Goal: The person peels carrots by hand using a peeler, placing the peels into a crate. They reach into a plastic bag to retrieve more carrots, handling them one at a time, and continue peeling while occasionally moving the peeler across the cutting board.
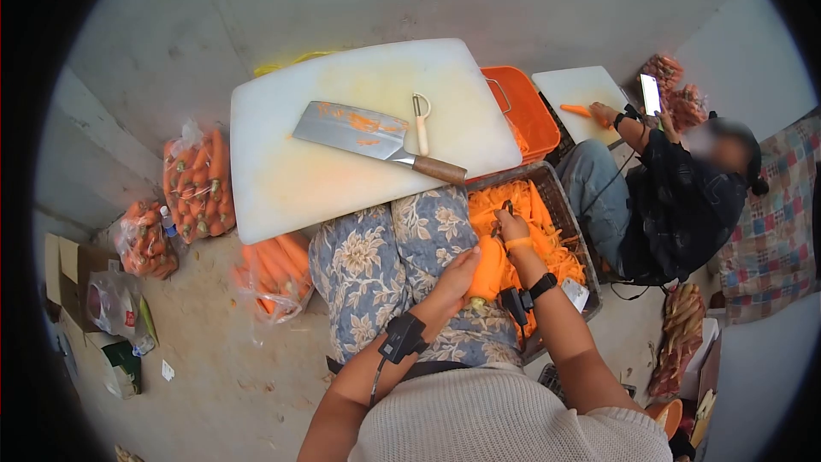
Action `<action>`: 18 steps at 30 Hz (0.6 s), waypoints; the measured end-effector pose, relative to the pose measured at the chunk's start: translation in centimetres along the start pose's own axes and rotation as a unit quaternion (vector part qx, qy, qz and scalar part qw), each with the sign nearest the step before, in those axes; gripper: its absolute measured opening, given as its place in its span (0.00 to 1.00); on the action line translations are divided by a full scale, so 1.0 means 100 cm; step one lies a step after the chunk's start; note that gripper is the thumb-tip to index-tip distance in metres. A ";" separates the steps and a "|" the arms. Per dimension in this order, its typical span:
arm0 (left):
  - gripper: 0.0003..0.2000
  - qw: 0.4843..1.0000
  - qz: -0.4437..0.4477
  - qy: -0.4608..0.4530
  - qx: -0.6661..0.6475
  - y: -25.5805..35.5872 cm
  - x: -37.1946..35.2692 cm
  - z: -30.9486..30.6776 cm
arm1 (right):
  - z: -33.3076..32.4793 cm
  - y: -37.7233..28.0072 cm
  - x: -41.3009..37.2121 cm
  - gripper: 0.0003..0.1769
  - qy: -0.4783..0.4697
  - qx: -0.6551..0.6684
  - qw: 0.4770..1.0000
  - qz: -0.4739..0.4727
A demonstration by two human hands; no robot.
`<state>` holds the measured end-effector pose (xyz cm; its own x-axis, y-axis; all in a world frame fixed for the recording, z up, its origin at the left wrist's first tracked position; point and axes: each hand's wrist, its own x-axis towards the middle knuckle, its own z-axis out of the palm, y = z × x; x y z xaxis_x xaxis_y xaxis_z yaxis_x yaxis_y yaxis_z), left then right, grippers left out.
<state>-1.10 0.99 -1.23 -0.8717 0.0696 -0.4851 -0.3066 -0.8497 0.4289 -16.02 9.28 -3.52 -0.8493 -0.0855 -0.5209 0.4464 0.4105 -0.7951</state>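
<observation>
My left hand (459,277) is closed around the thick end of a large orange carrot (488,268) above my lap. Over the carrot's far end, my right hand (513,227) grips a small dark-edged tool (508,205), probably a peeler, partly hidden by the fingers. Beneath and beside the hands, a dark crate (560,197) holds orange peelings and carrots. On the white cutting board (282,180) lie a cleaver (351,130) with orange scraps on its blade and a pale-handled peeler (422,124).
Bagged carrots (198,184) stand at the left, with another bag (275,274) beside my legs. An orange bin (522,107) sits behind the crate. At the right, a seated person (676,205) holds a phone and touches a carrot on a smaller board (581,85).
</observation>
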 end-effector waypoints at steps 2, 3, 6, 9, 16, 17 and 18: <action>0.21 1.000 -0.001 -0.007 0.003 0.001 -0.002 0.000 | 0.001 0.002 0.002 0.17 0.002 0.020 1.000 0.004; 0.22 1.000 -0.005 -0.003 0.006 0.002 -0.003 0.001 | 0.002 0.001 0.001 0.19 0.015 0.026 0.999 -0.010; 0.21 1.000 0.000 0.005 0.007 0.000 0.001 0.001 | 0.003 0.001 0.005 0.20 0.035 0.046 0.998 -0.038; 0.22 1.000 0.015 -0.012 0.019 -0.002 -0.002 -0.002 | -0.005 0.007 0.017 0.19 0.073 0.055 0.994 -0.060; 0.24 0.988 -0.030 -0.104 -0.106 0.007 -0.012 -0.011 | -0.047 0.009 -0.011 0.12 0.097 0.146 0.984 -0.040; 0.24 0.988 -0.034 -0.104 -0.107 0.006 -0.012 -0.010 | -0.046 0.005 -0.023 0.11 0.093 0.136 0.984 -0.061; 0.25 0.986 -0.032 -0.097 -0.130 0.008 -0.013 -0.006 | -0.043 0.006 -0.029 0.11 0.095 0.135 0.984 -0.060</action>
<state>0.06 -0.12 -0.73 -0.9179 0.2045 -0.3400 -0.2773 -0.9436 0.1808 -14.53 13.64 -1.12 -0.9264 0.0640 -0.3710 0.3765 0.1485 -0.9144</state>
